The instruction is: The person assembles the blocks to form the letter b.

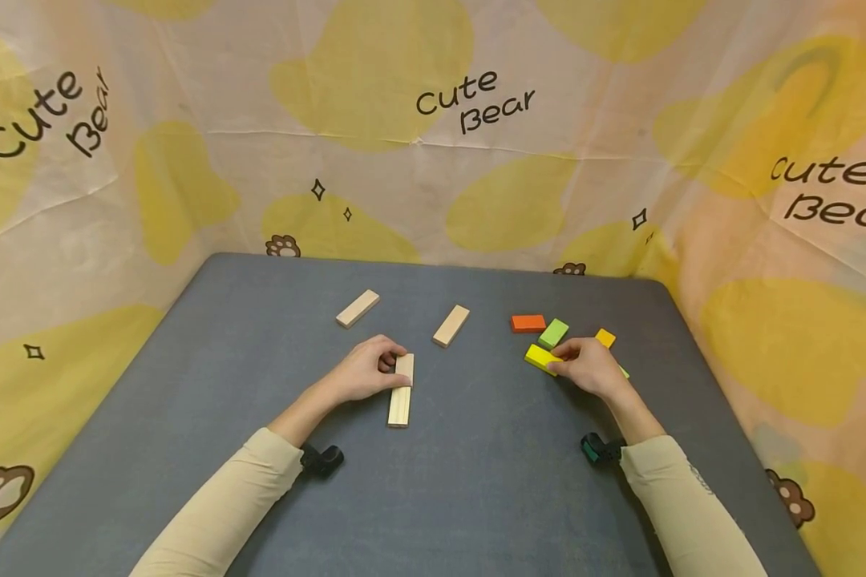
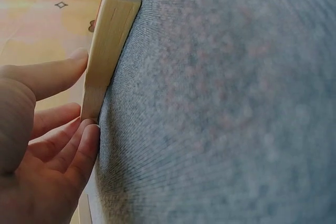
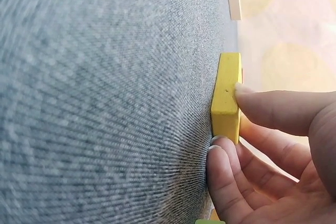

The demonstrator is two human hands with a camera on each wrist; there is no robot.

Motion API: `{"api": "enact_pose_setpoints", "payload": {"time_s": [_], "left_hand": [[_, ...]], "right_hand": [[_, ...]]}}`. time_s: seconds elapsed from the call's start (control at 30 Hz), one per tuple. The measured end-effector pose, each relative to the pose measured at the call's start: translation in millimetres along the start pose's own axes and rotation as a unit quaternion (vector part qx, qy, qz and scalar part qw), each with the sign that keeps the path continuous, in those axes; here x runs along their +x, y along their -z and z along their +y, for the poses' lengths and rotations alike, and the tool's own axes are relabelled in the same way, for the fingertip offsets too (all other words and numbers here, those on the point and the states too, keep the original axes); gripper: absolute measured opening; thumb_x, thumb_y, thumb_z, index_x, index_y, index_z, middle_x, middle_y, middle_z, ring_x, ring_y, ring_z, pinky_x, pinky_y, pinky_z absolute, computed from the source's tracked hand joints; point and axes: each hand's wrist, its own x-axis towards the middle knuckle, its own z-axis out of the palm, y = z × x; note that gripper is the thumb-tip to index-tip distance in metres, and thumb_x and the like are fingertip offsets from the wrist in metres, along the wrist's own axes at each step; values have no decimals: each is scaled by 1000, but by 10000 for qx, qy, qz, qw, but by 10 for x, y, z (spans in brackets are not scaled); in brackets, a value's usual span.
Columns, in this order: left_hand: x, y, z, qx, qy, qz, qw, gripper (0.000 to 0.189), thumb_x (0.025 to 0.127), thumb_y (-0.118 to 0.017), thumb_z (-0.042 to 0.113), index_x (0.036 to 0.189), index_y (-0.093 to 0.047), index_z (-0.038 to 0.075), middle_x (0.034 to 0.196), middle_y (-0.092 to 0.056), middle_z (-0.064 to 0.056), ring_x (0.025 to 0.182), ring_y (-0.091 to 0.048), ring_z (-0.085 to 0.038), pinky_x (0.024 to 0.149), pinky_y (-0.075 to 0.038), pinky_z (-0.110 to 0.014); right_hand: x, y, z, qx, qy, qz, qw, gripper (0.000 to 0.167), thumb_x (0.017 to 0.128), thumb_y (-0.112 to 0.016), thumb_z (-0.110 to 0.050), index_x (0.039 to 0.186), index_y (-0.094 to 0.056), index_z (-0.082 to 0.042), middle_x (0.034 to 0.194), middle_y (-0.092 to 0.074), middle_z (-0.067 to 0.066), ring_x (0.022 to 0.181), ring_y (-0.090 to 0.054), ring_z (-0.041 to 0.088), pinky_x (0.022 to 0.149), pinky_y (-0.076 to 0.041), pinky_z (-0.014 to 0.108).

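Two plain wooden blocks lie end to end on the dark table: a near block (image 1: 398, 409) and a far block (image 1: 405, 367). My left hand (image 1: 366, 370) holds the far one, its thumb against the wood and its fingertips at the end, as the left wrist view shows. Over on the right, my right hand (image 1: 590, 365) pinches a yellow block (image 1: 540, 357) between thumb and fingertips. In the right wrist view this yellow block (image 3: 227, 85) sits at the table surface. A green block (image 1: 553, 332) lies just beyond it.
Farther back lie two more plain wooden blocks, one on the left (image 1: 358, 308) and one near the middle (image 1: 451, 326). A red-orange block (image 1: 528, 324) and a yellow-orange block (image 1: 605, 337) are near my right hand, which partly hides another green block (image 1: 625, 372). Patterned cloth (image 1: 375, 104) surrounds the table.
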Motion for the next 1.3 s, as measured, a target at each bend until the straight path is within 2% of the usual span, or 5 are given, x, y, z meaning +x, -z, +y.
{"api": "enact_pose_setpoints", "payload": {"time_s": [0.7,1.3], "left_hand": [[-38,19,-42,-119,-13,-61,9999,48,86,-84,24,125,-68,2,111,-63,-7,96,-60,-18,86,-52,-36],[-28,36,-10,-145,-74,-135,9998,49,85,-85,23,125,-68,1,112,-64,-9,98,-61,-19,86,-53,-35]], "right_hand": [[18,-12,-33,-21,-143,-28,9999,36,91,-77,-17,118,-71,5,106,-67,17,90,-58,28,76,-49,37],[8,-10,-13,14,-119,-32,9999,36,91,-77,-18,118,-71,5,105,-67,16,89,-58,27,74,-49,36]]}}
